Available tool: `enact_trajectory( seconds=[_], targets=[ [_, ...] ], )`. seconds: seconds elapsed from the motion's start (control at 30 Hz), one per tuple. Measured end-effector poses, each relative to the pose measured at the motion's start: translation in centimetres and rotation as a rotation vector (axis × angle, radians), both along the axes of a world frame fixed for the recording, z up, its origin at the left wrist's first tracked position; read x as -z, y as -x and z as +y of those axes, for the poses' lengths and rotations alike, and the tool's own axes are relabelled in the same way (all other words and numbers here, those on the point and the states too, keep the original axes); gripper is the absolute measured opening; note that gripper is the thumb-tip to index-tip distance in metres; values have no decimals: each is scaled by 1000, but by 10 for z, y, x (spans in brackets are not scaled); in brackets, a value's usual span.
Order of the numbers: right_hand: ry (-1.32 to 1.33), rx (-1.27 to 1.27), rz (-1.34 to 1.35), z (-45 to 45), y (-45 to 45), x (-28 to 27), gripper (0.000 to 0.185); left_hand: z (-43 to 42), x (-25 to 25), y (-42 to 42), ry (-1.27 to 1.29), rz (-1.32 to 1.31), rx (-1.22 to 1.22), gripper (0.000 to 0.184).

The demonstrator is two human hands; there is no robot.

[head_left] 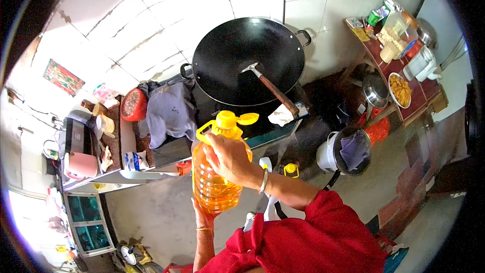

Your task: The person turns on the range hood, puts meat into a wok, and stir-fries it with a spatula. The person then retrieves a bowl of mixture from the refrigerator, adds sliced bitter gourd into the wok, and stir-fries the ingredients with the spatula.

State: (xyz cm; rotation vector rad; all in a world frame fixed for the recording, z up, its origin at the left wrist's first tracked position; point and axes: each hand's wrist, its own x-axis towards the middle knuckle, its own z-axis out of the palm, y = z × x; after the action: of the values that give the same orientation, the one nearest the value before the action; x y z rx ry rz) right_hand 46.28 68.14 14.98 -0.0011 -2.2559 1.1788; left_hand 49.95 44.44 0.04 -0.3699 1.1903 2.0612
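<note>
A large clear jug of golden cooking oil (214,187) is held up in front of me, its yellow flip lid (247,118) standing open. My right hand (230,159) is closed near the jug's yellow handle, just below the neck. From below, my left hand (203,216) grips the base, with some of its fingers hidden behind the jug. Beyond the jug, a big black wok (237,50) sits on the stove (214,114). Inside it rests a spatula (273,91) with a metal head, its wooden handle leaning over the near rim.
Left of the wok lie a grey cloth (171,108) and a red bowl (134,105). A white crumpled cloth (281,115) is by the stove's right edge. On the floor stands a white bucket (327,154). A plate of yellow food (400,91) is on the right-hand table.
</note>
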Motion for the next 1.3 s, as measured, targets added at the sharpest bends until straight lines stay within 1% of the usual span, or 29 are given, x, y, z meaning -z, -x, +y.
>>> enact_trajectory(
  seconds=[0.03,0.07,0.13,0.17,0.27,0.33,0.37,0.4,0.43,0.47,0.5,0.53,0.6,0.63,0.8,0.87,0.9,0.97,1.17,1.3],
  targets=[
    [-1,39,84,3,5,3,29,1,-7,3,55,29,8,79],
    [1,30,43,6,6,2,28,1,-11,5,65,32,14,79],
    [-42,111,87,11,14,7,24,5,-20,13,167,25,-62,69],
    [-34,120,92,14,17,8,24,7,-27,17,131,2,-96,66],
    [1,145,67,28,28,8,25,15,-49,24,223,74,-67,64],
    [52,138,98,35,36,6,22,16,-53,27,244,100,-64,64],
    [77,146,155,37,41,7,22,18,-57,30,234,112,-66,64],
    [58,183,168,39,48,10,20,20,-63,32,226,124,-68,64],
    [64,197,115,41,51,7,19,33,-83,32,282,136,-77,65],
    [70,209,62,44,53,3,18,34,-90,32,297,138,-62,65],
    [101,203,123,47,58,6,17,35,-96,34,331,171,-50,65],
    [116,217,121,48,62,7,17,36,-100,36,364,205,-38,65],
    [124,212,93,51,69,7,17,35,-104,40,373,182,-22,66],
    [173,163,71,54,69,5,17,30,-103,42,370,200,-6,66],
    [182,212,88,53,84,11,17,28,-109,47,366,184,21,67],
    [180,183,57,54,87,12,17,36,-118,45,439,171,40,62],
    [155,215,121,55,89,13,17,39,-120,45,444,170,43,62],
    [154,219,113,55,91,15,17,42,-124,44,426,192,55,62],
    [132,242,98,54,96,19,17,41,-129,44,394,200,91,61],
    [171,251,103,53,95,17,16,34,-127,47,442,203,69,62]
  ],
)
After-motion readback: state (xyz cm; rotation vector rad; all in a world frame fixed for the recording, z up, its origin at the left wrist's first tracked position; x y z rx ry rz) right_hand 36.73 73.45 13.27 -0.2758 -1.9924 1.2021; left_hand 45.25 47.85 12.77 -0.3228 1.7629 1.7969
